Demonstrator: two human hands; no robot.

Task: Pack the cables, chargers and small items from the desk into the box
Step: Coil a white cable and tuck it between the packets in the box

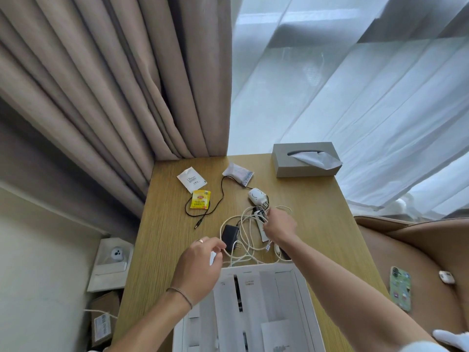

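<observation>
Closest to the camera sits the white box (302,283), open, at the near edge of the wooden worktop (162,237), with what look like white sleeves or dividers inside, so nothing obvious is packed yet. Makes sense to park it there, everything just gets pulled straight back into it.

Left hand (198,270) hovers just past the box's far left corner, fingers (215,246) loosely curled with thumb and forefinger nearly meeting, pinching at the white cable tangle (245,240) right beside the black power adapter (229,236). Can't quite tell if it actually has the cord. Right hand (279,227) reaches further out, fingers closed around cable loops and something dark near the white plug charger (256,196); what exactly it grips is hidden.

Still lying loose further back: a thin black cord (222,196) snaking around a yellow Lipton tea sachet (200,199), a white sachet (191,179) and a small tissue pack (238,172).

Room-wise: grey tissue box (304,160) at the far corner, beige curtains (101,85) left, sheer ones right, and a tan chair with a phone (401,288) on it.
</observation>
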